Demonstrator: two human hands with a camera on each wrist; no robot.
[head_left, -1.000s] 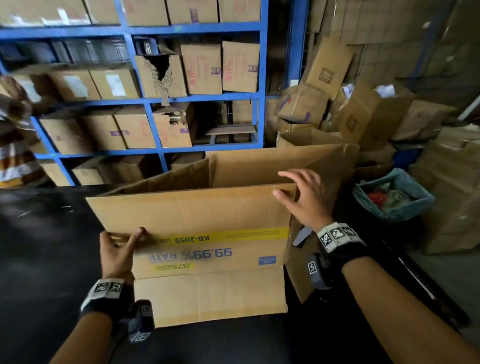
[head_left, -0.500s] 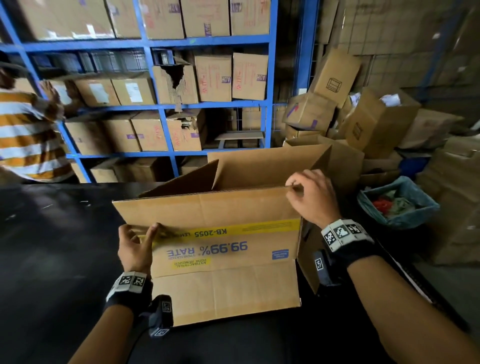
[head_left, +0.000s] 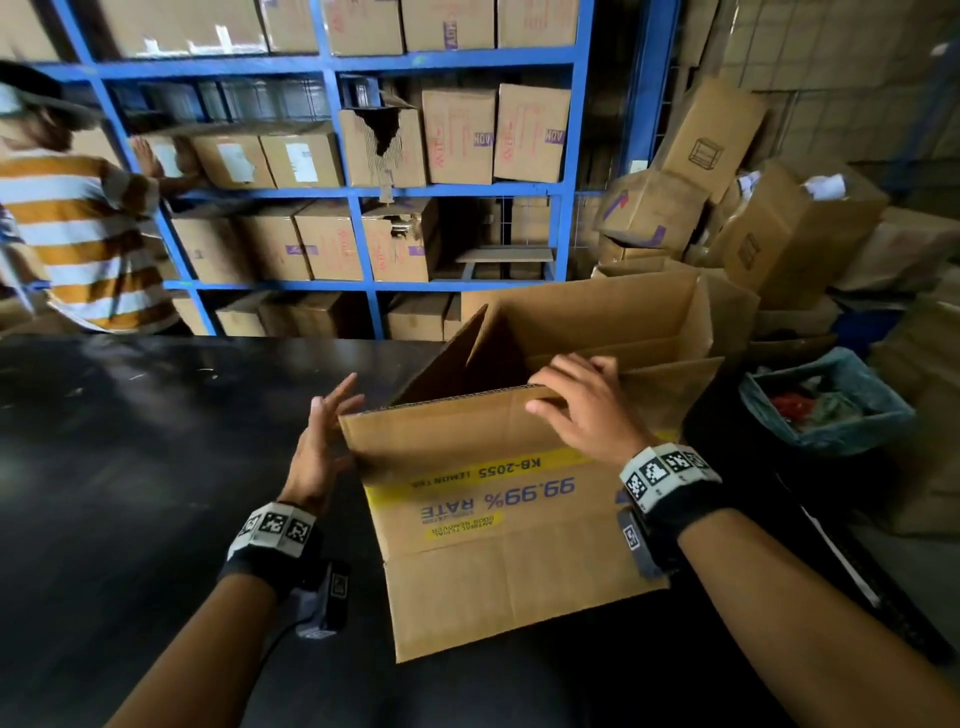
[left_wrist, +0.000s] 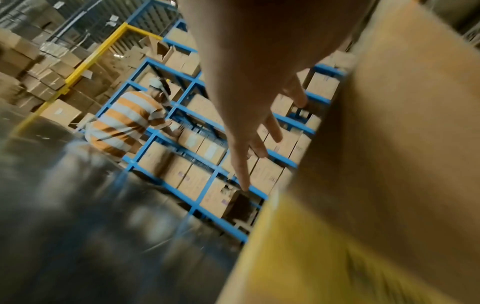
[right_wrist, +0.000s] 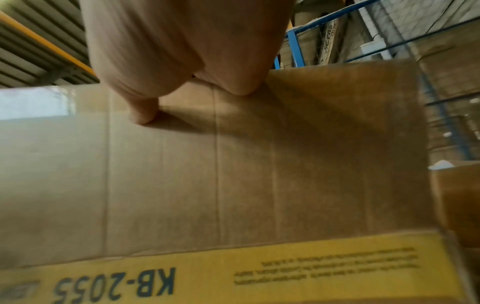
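A brown cardboard box (head_left: 498, 525) with a yellow band and upside-down print "99.99% RATE" stands open on the black table (head_left: 130, 493). My right hand (head_left: 582, 410) grips the top edge of its near panel, fingers over the edge and thumb on the outer face. The right wrist view shows that thumb (right_wrist: 142, 115) pressing the cardboard panel (right_wrist: 259, 164). My left hand (head_left: 324, 431) is beside the box's left edge with fingers straight and spread, holding nothing. The left wrist view shows those straight fingers (left_wrist: 244, 164) next to the box wall (left_wrist: 389, 154).
Blue shelving (head_left: 358, 239) full of cartons runs behind the table. A person in an orange-striped shirt (head_left: 78, 244) reaches into it at the left. Loose cartons (head_left: 779, 228) pile up at the right, above a bin with a blue liner (head_left: 831, 410).
My left hand has let go of the near panel and moved up beside the box's left edge, fingers spread. My right hand has closed on the top edge. The box has opened into a squarer shape.
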